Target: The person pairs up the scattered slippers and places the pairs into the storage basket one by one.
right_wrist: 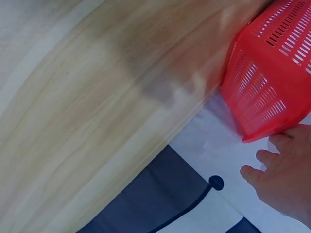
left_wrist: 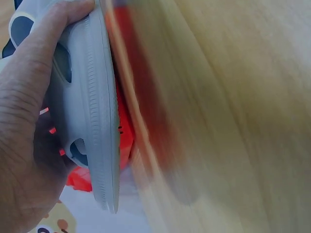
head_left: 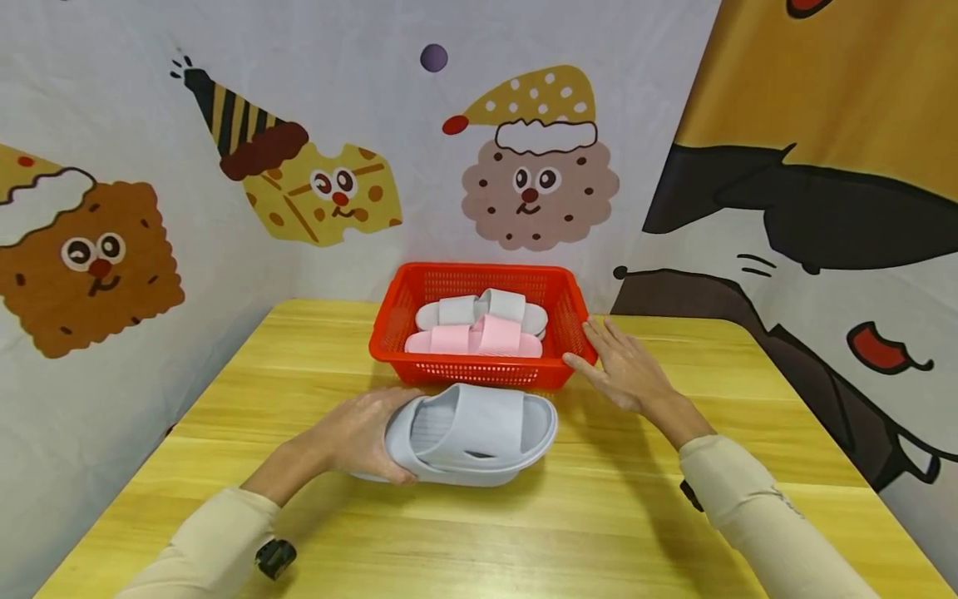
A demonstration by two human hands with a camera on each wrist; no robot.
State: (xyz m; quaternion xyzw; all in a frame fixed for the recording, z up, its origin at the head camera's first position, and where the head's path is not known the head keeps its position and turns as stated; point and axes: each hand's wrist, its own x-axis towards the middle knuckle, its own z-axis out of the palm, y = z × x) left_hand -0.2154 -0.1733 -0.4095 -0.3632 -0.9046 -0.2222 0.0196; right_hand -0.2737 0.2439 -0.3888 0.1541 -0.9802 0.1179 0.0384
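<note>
My left hand (head_left: 370,437) grips a light grey slide slipper (head_left: 490,420) by one end, thumb along the near side. A second sole edge seems to show beneath it, but I cannot tell for sure. In the left wrist view the slipper (left_wrist: 99,111) is seen edge-on, just above the table. Behind it sits a red perforated basket (head_left: 486,373), holding white slippers (head_left: 458,309) at the back and pink slippers (head_left: 451,339) in front. With fingers extended, my right hand (head_left: 629,370) is at the basket's right rim; in the right wrist view its fingertips meet the basket's edge (right_wrist: 272,131).
The wooden table (head_left: 584,532) carries the basket near its far edge. Right behind stands a pale wall cloth (head_left: 344,274) printed with cartoon food figures, and a large cartoon print (head_left: 823,216) covers the right side.
</note>
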